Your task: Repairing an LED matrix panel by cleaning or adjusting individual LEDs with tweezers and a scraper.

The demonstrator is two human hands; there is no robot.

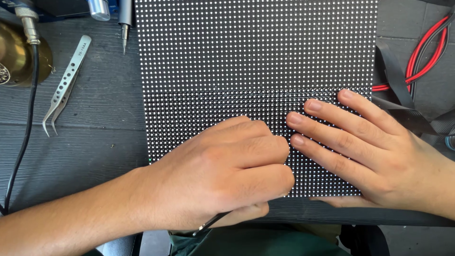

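Nearest, at the bottom edge: left hand (222, 173), curled into a loose fist, fingers pressed together around a thin dark metal tool (211, 223) whose end pokes out beneath the palm toward the near side. Knuckles resting on the near part of the LED panel (256, 61), a large black board studded with rows of small white dots, lying flat on the worktop (95, 137) and reaching from the near edge to the far edge of view. Just right of it, right hand (360, 147), spread flat, fingers extended and slightly apart, fingertips pointing left and pressing on the panel's near right part; holding nothing; thumb tucked under at the panel's near edge. Fingertips of the right hand close to the knuckles of the left, whether touching cannot be told. Left of the panel, well apart from both hands, silver tweezers (64, 87) with curved tips, lying on the dark wood-grain surface. Farther left, a black cable (26, 118) running toward the near side, and a brass-coloured round stand (19, 52) at the far left corner. At the far edge, a grey pen-shaped tool (124, 23), tip pointing near. On the far right, red and black wires (424, 52) and a black strap (398, 90) beside the panel.
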